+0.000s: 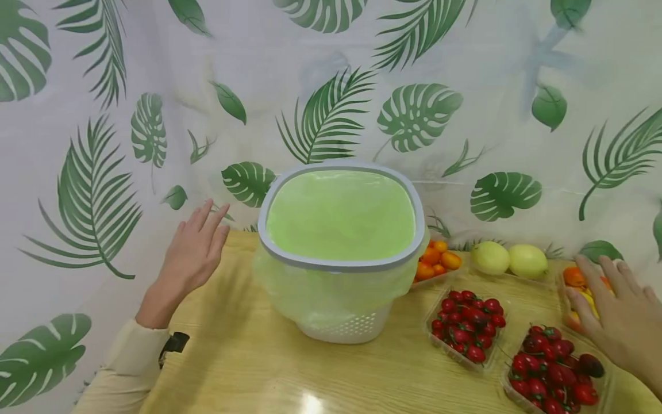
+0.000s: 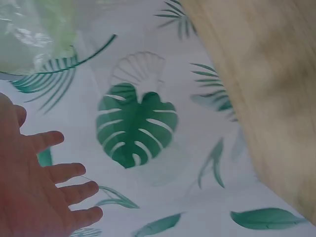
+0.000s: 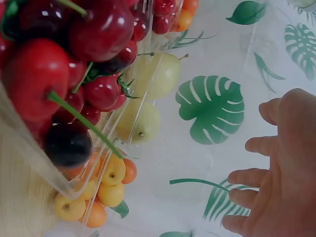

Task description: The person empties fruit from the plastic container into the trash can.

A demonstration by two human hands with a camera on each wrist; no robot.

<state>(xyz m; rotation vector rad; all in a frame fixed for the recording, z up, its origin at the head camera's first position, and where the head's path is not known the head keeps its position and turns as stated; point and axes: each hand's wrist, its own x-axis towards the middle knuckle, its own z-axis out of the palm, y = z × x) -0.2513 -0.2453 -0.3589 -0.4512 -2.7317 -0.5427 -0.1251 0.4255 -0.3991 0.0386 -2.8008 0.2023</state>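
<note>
A basket-like bin [image 1: 341, 332] with a grey rim and a pale green plastic bag [image 1: 331, 224] lining it stands mid-table in the head view. To its left is my left hand [image 1: 199, 247], raised with fingers straight and holding nothing. My right hand [image 1: 620, 310] hovers at the far right, fingers spread, partly covering a clear tray of orange and yellow fruit [image 1: 574, 276]. Nearest that hand on its left is a clear box of dark red cherries [image 1: 555, 368]. The right wrist view shows the hand [image 3: 281, 173] apart from the fruit.
Another box of cherries [image 1: 468, 325] sits right of the bin. Behind it are a tray of small oranges [image 1: 437, 261] and two pale yellow-green pears [image 1: 509, 260]. The wooden table [image 1: 233, 368] backs onto a leaf-printed sheet [image 1: 331, 69].
</note>
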